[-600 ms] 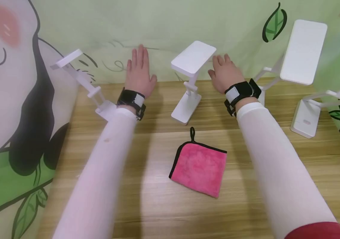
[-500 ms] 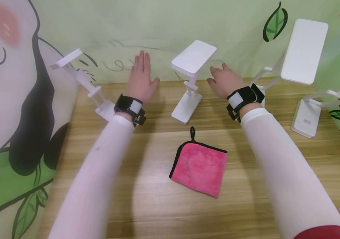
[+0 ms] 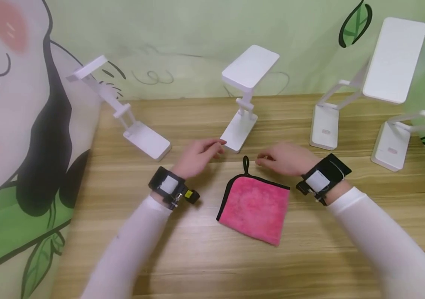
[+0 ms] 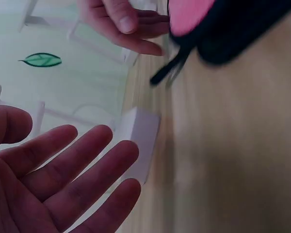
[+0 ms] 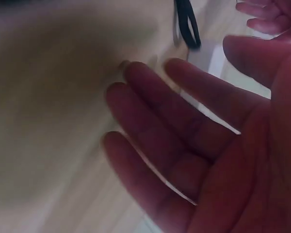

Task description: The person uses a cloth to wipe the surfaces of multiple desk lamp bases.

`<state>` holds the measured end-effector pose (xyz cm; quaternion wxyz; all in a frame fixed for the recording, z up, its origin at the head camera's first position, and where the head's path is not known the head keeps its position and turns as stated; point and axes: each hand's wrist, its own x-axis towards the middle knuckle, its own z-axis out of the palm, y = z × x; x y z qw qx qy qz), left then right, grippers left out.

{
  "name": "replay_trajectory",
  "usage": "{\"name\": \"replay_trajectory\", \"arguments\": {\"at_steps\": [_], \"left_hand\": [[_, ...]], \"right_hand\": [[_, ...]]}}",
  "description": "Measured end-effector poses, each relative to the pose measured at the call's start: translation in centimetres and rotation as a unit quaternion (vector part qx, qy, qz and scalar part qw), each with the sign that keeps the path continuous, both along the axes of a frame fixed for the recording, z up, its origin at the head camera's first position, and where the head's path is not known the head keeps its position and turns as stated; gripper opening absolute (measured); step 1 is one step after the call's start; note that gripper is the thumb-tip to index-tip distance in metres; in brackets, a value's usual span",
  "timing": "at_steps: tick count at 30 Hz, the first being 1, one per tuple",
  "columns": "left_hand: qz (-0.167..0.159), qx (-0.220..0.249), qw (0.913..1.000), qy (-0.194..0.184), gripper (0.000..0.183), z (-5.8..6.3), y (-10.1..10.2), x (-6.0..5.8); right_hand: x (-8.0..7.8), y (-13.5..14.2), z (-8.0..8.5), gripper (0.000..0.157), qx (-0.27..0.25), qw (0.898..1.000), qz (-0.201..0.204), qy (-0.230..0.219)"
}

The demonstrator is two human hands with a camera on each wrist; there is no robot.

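Note:
A pink cloth [image 3: 255,209] with black edging and a black hanging loop [image 3: 246,165] lies flat on the wooden table. My left hand [image 3: 196,158] is left of the loop, its fingertips close to the front end of the middle white desk lamp's base [image 3: 239,131]. In the left wrist view that hand [image 4: 70,179] has spread, relaxed fingers and holds nothing. Just right of the loop is my right hand [image 3: 289,158], turned inward toward the left one. The right wrist view shows its fingers [image 5: 150,111] loosely bent around nothing, with the loop [image 5: 186,24] beyond them.
To the left is another white folding desk lamp [image 3: 147,140]. Two more stand on the right, one with its base [image 3: 324,126] nearer the wall and one with its base [image 3: 392,145] at the far right. A wall [image 3: 197,33] with a panda print rises behind the table.
Both hands have drawn back from the wall toward the pink cloth and turned inward, coming closer together. The cloth and lamps stay in place; the head view has shifted slightly.

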<state>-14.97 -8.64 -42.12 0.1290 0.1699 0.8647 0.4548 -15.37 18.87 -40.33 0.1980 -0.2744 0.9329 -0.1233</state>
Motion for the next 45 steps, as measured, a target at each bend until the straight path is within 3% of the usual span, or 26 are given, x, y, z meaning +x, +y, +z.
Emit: {"name": "replay_trajectory", "arguments": {"at_steps": [5,10,14,19,27,32,34,38,41,45], "left_hand": [[-0.01,0.092,0.9921,-0.084,0.04,-0.9,0.3,1.2],[-0.036,0.197,0.9628,-0.181,0.042,-1.4,0.6,1.6],[-0.048,0.22,0.9468,-0.23,0.044,-1.7,0.7,1.8],[-0.038,0.227,0.9404,-0.25,0.046,-2.4,0.7,1.9],[-0.022,0.243,0.9392,-0.241,0.047,-3.0,0.8,2.0],[-0.053,0.239,0.9427,-0.227,0.062,-2.9,1.6,2.2],[-0.072,0.227,0.9459,-0.221,0.067,-2.6,2.0,2.4],[-0.111,0.197,0.9533,-0.2,0.068,-1.2,2.5,3.0],[-0.13,0.146,0.9669,-0.164,0.06,0.3,2.8,3.7],[-0.103,0.125,0.9763,-0.144,0.037,1.7,3.3,4.5]], "right_hand": [[2.6,0.5,-0.5,0.036,0.012,0.999,-0.007,-0.047],[4.1,0.5,-0.5,0.05,0.044,0.997,-0.016,-0.065],[4.4,0.5,-0.8,0.053,0.053,0.997,-0.014,-0.048],[4.3,0.5,-1.2,0.038,0.046,0.998,-0.005,-0.048],[4.1,0.7,-1.4,0.03,0.016,0.998,0.019,-0.059],[3.6,0.5,0.2,0.019,-0.04,0.996,0.033,-0.079],[3.3,0.3,1.3,0.018,-0.068,0.994,0.045,-0.067],[2.4,-0.4,3.7,0.02,-0.102,0.993,0.064,-0.016],[1.9,-1.0,5.4,0.024,-0.109,0.992,0.058,0.019],[1.6,-1.5,6.7,0.039,-0.119,0.99,0.043,0.056]]}}
